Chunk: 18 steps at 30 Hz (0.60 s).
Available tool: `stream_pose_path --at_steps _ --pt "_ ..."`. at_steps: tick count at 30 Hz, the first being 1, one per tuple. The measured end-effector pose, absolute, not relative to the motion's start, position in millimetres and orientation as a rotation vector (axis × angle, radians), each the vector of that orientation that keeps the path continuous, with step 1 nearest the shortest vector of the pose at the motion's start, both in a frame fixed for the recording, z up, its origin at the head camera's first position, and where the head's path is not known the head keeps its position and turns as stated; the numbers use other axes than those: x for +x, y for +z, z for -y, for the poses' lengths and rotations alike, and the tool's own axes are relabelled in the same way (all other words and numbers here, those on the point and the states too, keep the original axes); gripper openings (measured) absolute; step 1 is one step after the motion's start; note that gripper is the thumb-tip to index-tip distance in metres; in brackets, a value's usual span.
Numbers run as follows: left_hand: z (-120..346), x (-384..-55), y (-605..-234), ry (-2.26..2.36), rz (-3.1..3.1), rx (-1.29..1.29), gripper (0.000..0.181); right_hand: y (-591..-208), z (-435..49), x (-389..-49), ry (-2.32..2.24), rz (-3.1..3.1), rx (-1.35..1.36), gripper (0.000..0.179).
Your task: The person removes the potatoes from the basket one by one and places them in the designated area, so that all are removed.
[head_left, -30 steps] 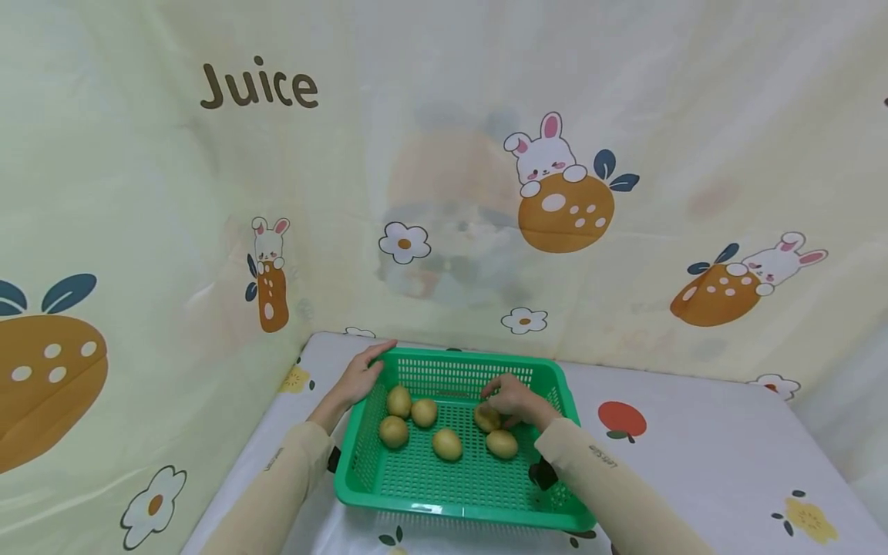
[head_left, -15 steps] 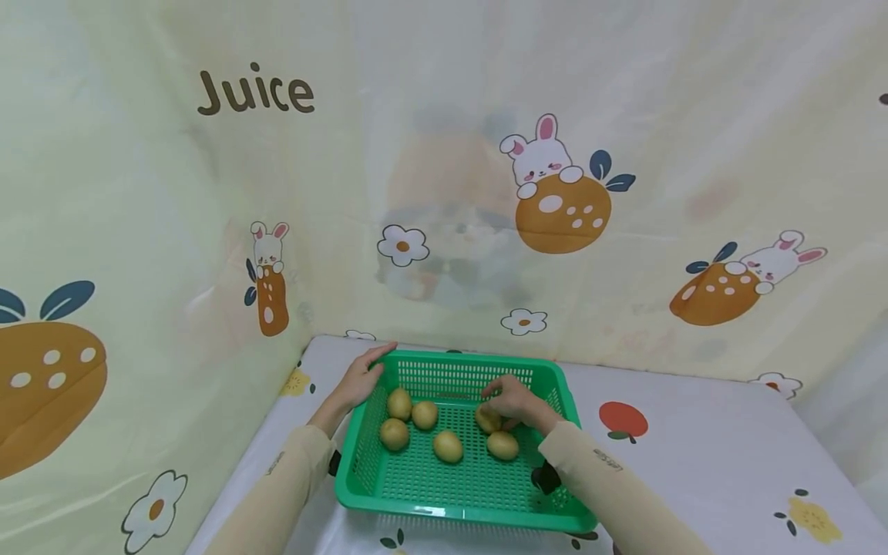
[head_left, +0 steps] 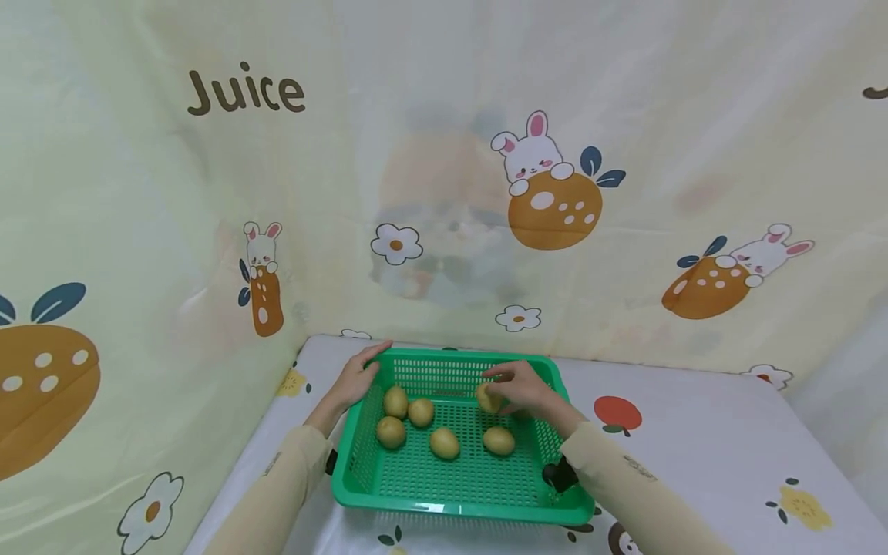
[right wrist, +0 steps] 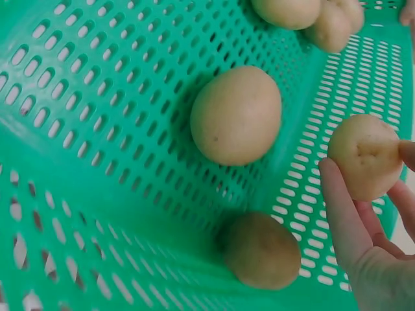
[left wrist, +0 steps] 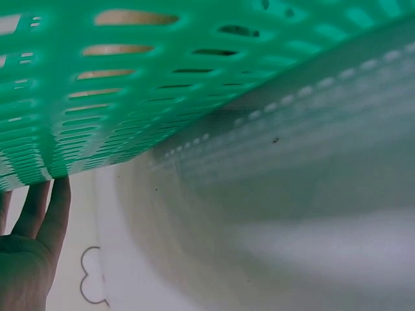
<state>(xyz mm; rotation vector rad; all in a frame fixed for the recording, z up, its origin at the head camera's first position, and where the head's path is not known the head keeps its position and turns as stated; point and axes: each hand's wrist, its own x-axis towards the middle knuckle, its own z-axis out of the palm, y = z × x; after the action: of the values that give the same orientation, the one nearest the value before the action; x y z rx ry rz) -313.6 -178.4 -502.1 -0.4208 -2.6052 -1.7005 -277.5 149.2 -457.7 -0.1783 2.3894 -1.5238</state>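
My right hand (head_left: pixel 525 388) pinches a potato (right wrist: pixel 364 155) between thumb and fingers, raised near the basket's back wall. The right wrist view shows the fingers spread round its sides. A green plastic basket (head_left: pixel 416 506) with slotted walls stands on the table. At its back left corner my left hand (head_left: pixel 355 381) holds the rim, the fingers reaching along the outside in the left wrist view; some fingertips are hidden. Below the held potato lies another potato (head_left: pixel 499 441). One potato (head_left: pixel 445 444) sits mid-basket, and several more, such as this potato (head_left: pixel 391 432), cluster at the left.
The table wears a white printed cloth (head_left: pixel 694 447) with fruit and flower pictures. Pale printed curtains (head_left: pixel 444 177) hang close behind and to the left of the basket. Dark wrist devices show at both cuffs, one (head_left: pixel 559 475) over the basket's right side.
My right hand has raised the potato it grips and drawn it toward the back wall, away from its neighbour. The left hand stays on the rim. The head view has shifted slightly.
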Motion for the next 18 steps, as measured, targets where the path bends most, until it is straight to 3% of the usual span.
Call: stream_pose_path --at_steps 18 --pt "178 -311 -499 -1.689 2.622 -0.401 0.047 -432 -214 -275 -1.784 -2.363 -0.171 0.041"
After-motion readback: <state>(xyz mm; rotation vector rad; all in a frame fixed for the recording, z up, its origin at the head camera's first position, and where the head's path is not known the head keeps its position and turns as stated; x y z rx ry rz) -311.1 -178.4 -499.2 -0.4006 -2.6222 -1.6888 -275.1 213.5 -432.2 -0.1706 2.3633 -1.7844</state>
